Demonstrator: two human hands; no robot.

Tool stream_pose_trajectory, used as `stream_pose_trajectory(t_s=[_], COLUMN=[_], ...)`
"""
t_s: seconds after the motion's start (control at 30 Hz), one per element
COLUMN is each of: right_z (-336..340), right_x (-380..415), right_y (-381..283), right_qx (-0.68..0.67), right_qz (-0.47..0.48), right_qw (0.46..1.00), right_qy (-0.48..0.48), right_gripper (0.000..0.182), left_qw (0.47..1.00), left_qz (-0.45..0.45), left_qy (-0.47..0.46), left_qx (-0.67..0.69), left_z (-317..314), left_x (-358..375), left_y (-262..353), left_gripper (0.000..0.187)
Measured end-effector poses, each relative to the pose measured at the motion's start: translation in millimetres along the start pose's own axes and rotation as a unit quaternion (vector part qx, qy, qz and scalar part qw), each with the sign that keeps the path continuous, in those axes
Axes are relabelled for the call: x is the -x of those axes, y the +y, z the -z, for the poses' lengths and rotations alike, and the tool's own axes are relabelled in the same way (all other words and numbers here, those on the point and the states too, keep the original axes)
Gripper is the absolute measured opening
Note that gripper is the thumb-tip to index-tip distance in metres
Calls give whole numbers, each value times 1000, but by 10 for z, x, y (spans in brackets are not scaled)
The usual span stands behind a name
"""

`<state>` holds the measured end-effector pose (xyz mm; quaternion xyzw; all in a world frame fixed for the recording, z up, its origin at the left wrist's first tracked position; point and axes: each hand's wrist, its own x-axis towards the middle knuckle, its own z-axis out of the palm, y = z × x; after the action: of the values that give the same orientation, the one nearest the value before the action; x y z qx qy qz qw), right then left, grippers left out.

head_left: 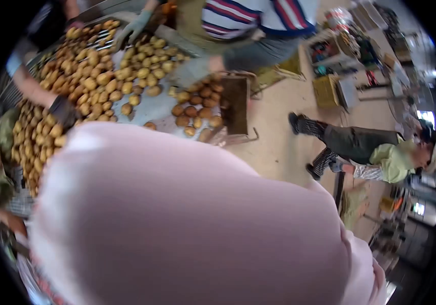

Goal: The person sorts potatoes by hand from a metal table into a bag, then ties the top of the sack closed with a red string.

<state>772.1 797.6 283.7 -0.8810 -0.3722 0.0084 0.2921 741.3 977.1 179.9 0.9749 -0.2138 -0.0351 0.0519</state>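
Potatoes [104, 78]: lay heaped at left, thinning toward mid-table [144, 104].
Dark glove [64, 111]: a co-worker's, was down at the heap; finger spread unclear.
Pale glove [132, 31]: another co-worker's, reached down at the potatoes' far side.
Wearer's hands: were out of sight; grip and hold could not be told.
Pink cloth [187, 218]: filled the foreground.
Grey glove [191, 72]: a striped-shirted co-worker's, blurred, was just beside the potatoes.

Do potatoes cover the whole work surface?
No, a bare patch of the work surface shows between the potatoes.
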Motion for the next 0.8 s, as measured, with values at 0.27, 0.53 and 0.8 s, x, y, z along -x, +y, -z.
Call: stream_pose_trajectory(t_s=[0.27,0.53,0.8], right_z=[448,-544,-397], right_x=[-16,2079,1653], right_y=[-130,1070,995], right_qx=[22,-165,-226], right_qz=[84,-272,-347], right_qw=[995,943,906], right_qy=[58,-100,83], right_gripper=[36,32,25], left_qw=[994,990,903], left_qz=[102,124,96], left_qy=[15,-45,-81], left_qx=[-22,51,411], left_z=[170,-93,684], left_x=[211,220,-131], left_y=[-28,-146,145], left_gripper=[49,67,44])
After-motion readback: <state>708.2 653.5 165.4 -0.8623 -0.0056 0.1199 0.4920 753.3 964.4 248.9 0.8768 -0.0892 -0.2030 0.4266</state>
